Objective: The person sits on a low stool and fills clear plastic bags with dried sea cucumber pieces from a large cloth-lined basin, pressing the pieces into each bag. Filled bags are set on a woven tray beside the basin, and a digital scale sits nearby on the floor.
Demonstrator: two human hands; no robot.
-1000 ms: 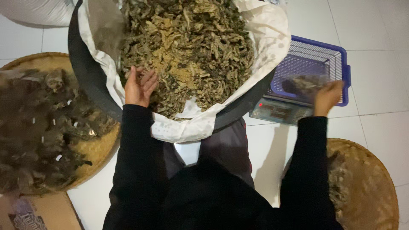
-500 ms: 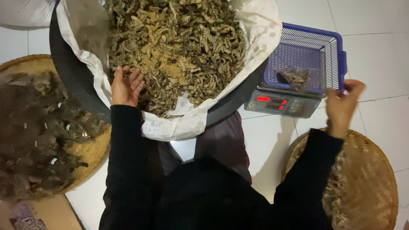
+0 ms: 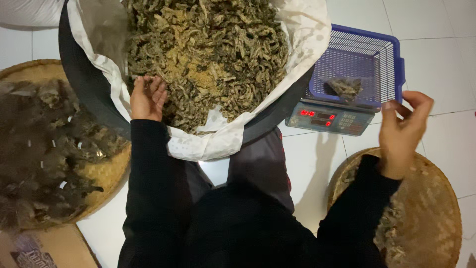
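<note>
My left hand (image 3: 147, 97) rests in a heap of dried brownish-green plant pieces (image 3: 208, 54), fingers loosely spread on them. The heap fills a white sack liner (image 3: 213, 141) inside a dark round tub (image 3: 84, 89). My right hand (image 3: 404, 131) hovers empty, fingers apart, to the right of a blue plastic basket (image 3: 362, 54). The basket sits on a digital scale (image 3: 329, 118) with a red display and holds a small clump of the dried pieces (image 3: 344, 87).
A woven bamboo tray (image 3: 106, 173) at the left carries dark dried material. Another woven tray (image 3: 431, 208) lies at the lower right under my right arm. A cardboard box (image 3: 44, 248) sits at the bottom left. White floor tiles surround everything.
My right hand has pulled back from over the basket toward me and to the right, leaving a clump in the basket. My left hand stays in the heap.
</note>
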